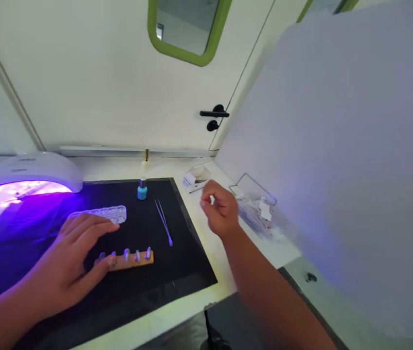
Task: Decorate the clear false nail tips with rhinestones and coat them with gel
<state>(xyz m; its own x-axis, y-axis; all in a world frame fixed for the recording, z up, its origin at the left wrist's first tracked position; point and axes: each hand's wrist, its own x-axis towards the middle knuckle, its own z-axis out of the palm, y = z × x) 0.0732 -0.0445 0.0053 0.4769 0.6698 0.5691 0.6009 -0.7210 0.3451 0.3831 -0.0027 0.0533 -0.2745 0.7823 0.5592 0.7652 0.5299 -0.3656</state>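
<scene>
My left hand (pixel 71 257) is over the black mat (pixel 188 272), fingers apart. Its thumb tip meets the left part of a wooden strip (pixel 131 262) that carries several small upright nail-like pieces. Beyond its fingertips lies a clear plastic case (pixel 116 213), partly covered by the hand. My right hand (pixel 221 206) is raised at the table's right side, fingers curled together with the thumb; whether something small is pinched there I cannot make out. Tweezers (pixel 164 223) lie on the mat, and a blue bottle (pixel 142 189) stands behind them.
A white lamp (pixel 34 167) glows purple at the back left. A gold-capped bottle (pixel 145 160) stands behind the mat. An opened small box (pixel 194 179) and a wire holder with plastic packets (pixel 255 209) are at the right, beside a tall pale panel (pixel 337 146).
</scene>
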